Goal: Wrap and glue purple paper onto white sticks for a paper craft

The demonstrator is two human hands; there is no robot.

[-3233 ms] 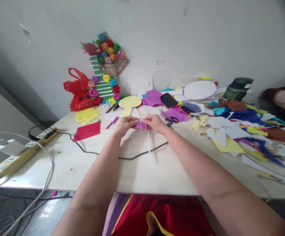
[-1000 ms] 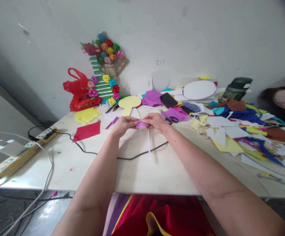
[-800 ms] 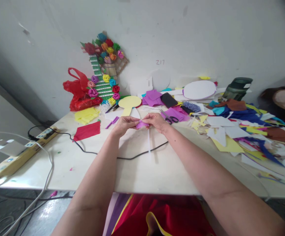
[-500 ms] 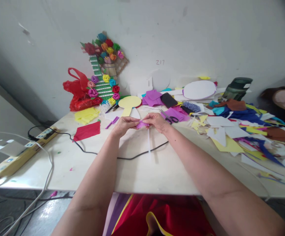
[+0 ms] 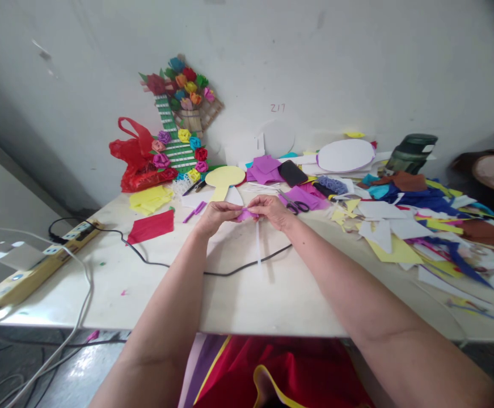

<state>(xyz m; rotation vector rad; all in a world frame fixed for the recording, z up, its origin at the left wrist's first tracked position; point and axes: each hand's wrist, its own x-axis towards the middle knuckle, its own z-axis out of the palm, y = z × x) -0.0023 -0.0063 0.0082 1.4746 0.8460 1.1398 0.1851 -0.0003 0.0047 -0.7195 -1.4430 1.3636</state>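
The pale table (image 5: pixel 272 306) spreads beneath the work. Over it, the left hand (image 5: pixel 219 217) and right hand (image 5: pixel 271 211) pinch with their fingertips. A narrow white strip (image 5: pixel 258 243) below the right looks light and fairly stiff; how it is held is hidden. Between the hands, gripped from both sides, the small purple piece (image 5: pixel 245 215) seems soft, thin and tearable, best taken lightly by its edges.

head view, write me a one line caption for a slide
Both hands pinch a small purple paper piece above a white table.
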